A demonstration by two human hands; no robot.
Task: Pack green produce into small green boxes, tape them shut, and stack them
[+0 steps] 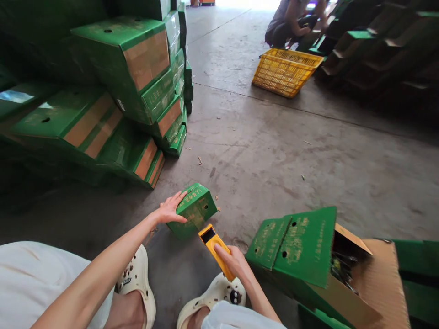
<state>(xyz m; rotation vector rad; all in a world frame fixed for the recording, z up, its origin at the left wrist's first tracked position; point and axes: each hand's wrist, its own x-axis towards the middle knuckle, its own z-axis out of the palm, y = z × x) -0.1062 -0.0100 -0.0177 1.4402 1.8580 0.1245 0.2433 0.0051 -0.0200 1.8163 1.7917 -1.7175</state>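
A small green cardboard box (196, 208) with printed lettering and a round hole stands on the floor in front of my feet. My left hand (172, 209) steadies it, fingers spread over the upper face and thumb on the near side. My right hand (233, 260) is wrapped around a yellow hand tool (218, 252) with a dark opening at its far end. The tool's tip is close to the box's near lower edge; whether it touches cannot be made out. What kind of tool it is does not show clearly.
Green cartons (147, 96) are stacked high at left. To my right, a larger green box (291, 246) lies with flaps open and dark contents inside. A yellow plastic crate (286, 71) stands farther off before a crouching person (291, 23). More cartons (380, 50) rise at right.
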